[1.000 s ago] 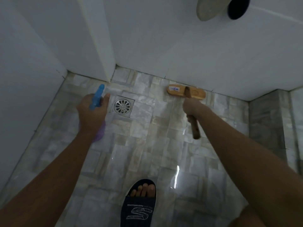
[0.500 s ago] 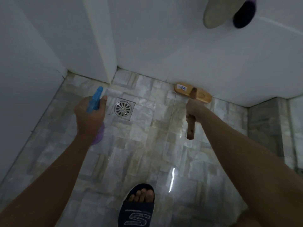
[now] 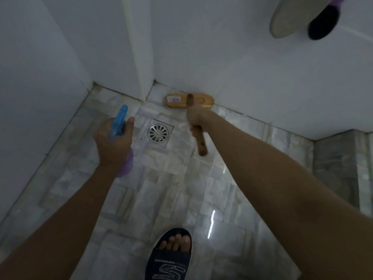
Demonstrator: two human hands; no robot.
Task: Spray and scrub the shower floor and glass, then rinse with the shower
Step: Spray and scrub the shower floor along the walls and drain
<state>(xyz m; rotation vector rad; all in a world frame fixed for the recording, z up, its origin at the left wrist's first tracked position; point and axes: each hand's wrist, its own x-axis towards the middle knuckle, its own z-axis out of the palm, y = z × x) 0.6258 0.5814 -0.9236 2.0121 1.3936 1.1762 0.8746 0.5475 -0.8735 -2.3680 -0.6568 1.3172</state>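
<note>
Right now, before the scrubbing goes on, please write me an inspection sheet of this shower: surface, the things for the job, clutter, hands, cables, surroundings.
Surface: marbled floor tiles, glossy with a light reflection; round metal drain set in them.
Job's things: wooden scrub brush, head on the floor at the foot of the back wall; spray bottle with blue trigger head and purple body, held above the floor.
Clutter: nothing seen on the floor.
Hands: left hand closed around the spray bottle; right hand closed around the brush handle.
Cables: nothing seen.
Surroundings: white wall tiles; two brushes hanging on the wall; dark slipper on one foot; glass not clearly in view.
</note>
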